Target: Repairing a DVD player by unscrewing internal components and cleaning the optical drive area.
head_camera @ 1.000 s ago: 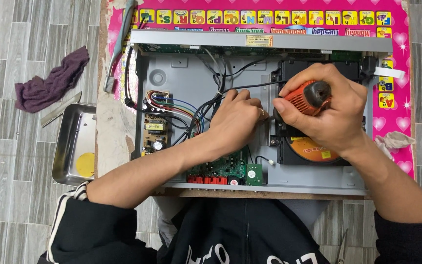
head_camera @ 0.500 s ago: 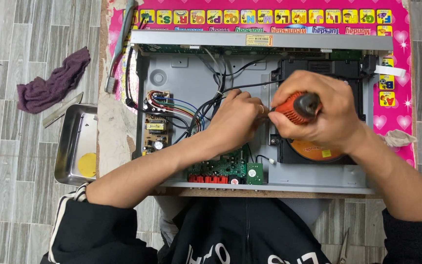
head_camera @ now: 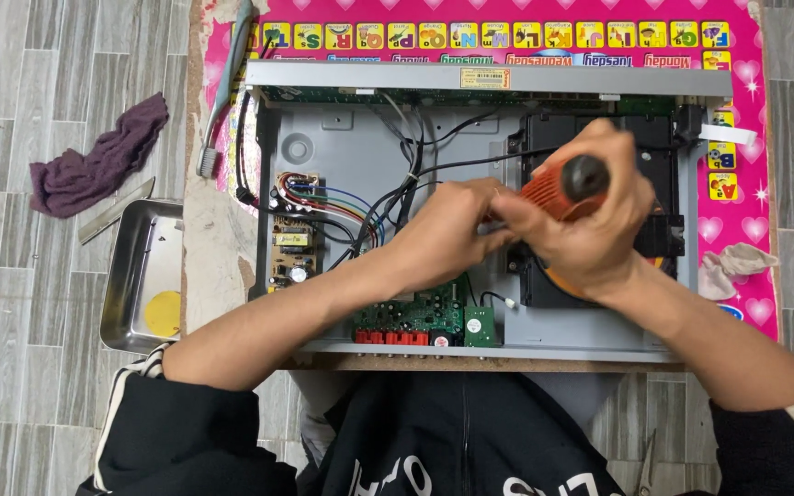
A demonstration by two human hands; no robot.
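Orange-handled screwdriver w/ black end cap (head_camera: 570, 184) is held in the right hand (head_camera: 581, 230), grip clamped round the handle; shaft angled down-left toward the middle of the opened grey metal player chassis (head_camera: 342, 147). Left hand (head_camera: 443, 237) is set at the tip end, fingers closed tog. around the shaft/tip area – exactly what is pinched there can't be told, as it's hidden by both hands.

Chassis sits on a pink alphabet mat (head_camera: 746, 110) over a worn board counter (head_camera: 218, 257). Bundle of black & coloured wires (head_camera: 369, 207) runs just beside the left hand; small tan power board (head_camera: 291, 253) to the left, green circuit board w/ red sockets (head_camera: 415, 321) near the front edge, black disc drive block (head_camera: 654, 147) under the right hand.

Risks, as judged: tip could be slipped off the fastener, since it's covered from view, and the wires or green board nicked. A loosened screw could be dropped into the chassis & lost under the cabling. Steel tray (head_camera: 140, 266) lies on the floor, well apart from the hands.
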